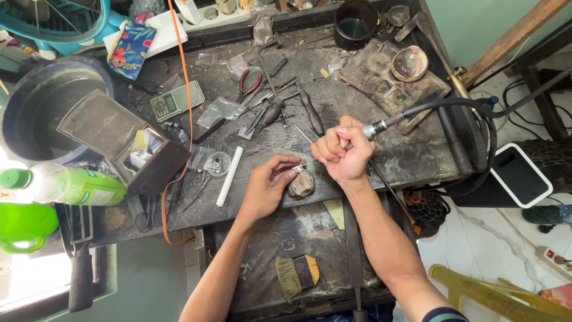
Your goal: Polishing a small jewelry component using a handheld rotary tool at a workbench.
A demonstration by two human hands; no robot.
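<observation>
My right hand [342, 152] is closed around a rotary tool handpiece [372, 129] fed by a black flexible shaft [471, 104]; its thin tip points down toward my left hand. My left hand [268, 185] pinches a small silvery metal piece [299, 168] between thumb and fingers, held over a rounded brownish bench block [302, 185] at the workbench's front edge. The tool tip meets the small piece.
The dark, cluttered workbench [381, 161] holds red-handled pliers [250, 83], a small digital scale [176, 100], a white stick [229, 176], an open wooden box [128, 143], a shell-like dish [409, 63] and a black cup [356, 22]. A brush [297, 274] lies in the drawer below. Green bottle [71, 186] at left.
</observation>
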